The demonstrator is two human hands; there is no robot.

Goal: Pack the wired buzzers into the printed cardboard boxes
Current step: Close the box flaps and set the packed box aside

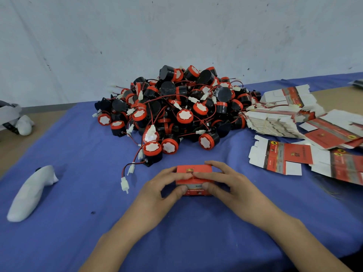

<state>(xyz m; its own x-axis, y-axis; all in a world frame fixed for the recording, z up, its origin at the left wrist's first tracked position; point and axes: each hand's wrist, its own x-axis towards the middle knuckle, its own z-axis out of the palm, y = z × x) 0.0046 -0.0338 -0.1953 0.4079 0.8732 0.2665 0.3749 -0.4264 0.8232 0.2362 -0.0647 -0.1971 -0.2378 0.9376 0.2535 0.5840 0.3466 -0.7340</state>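
A: Hands first. Left hand (pixel 167 185) and right hand (pixel 222 183) both clasp the printed box (pixel 193 169), fingers curled over its top and thumbs pressed on the front face. The box sits on the cloth, mid tabletop, toward the near edge.

B: Buzzer inside?

A: Can't tell; the box looks closed. The risk as I judge it: hard thumbs could dent the front panel, and a lead caught under a flap would stop it seating.

B: Anything close by?

A: One loose buzzer (pixel 152 152) just beyond the box. Its red-black lead and white connector (pixel 124 184) trail beside the left hand, and a sweep of that wrist could drag it. The buzzer pile (pixel 176 107) behind, toward the far edge, is tangled; pulling one likely brings several.

B: Surface, room?

A: Blue cloth (pixel 78 222) over a tan tabletop (pixel 11 154). Flat box blanks (pixel 282 157) are fanned along the right edge, overlapping, and could slide. A white glove-like thing (pixel 29 195) lies near the left edge. Scuffed pale wall (pixel 176 26) behind.
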